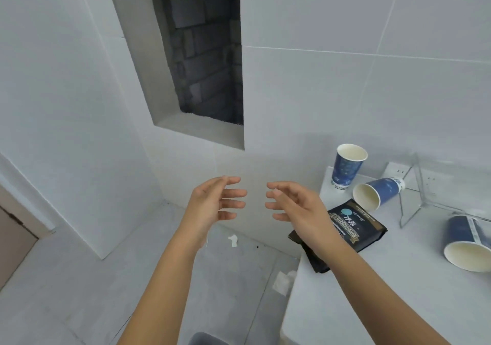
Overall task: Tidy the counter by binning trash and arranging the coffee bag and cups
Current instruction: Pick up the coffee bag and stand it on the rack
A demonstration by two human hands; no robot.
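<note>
Head view: both hands (255,201) spread, empty, the coffee bag (353,227) on the counter (385,291) just right of them.

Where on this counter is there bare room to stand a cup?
The near counter, between the coffee bag and the front edge, is bare. The back is crowded: an upright cup, two tipped cups and a wire stand.

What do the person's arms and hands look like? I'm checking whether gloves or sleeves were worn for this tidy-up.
Neither is worn. The left hand and the right hand are bare, with no gloves, rings, watch or wristbands to be seen. Both forearms are uncovered down to the bottom edge of the picture, so no sleeve shows.
</note>
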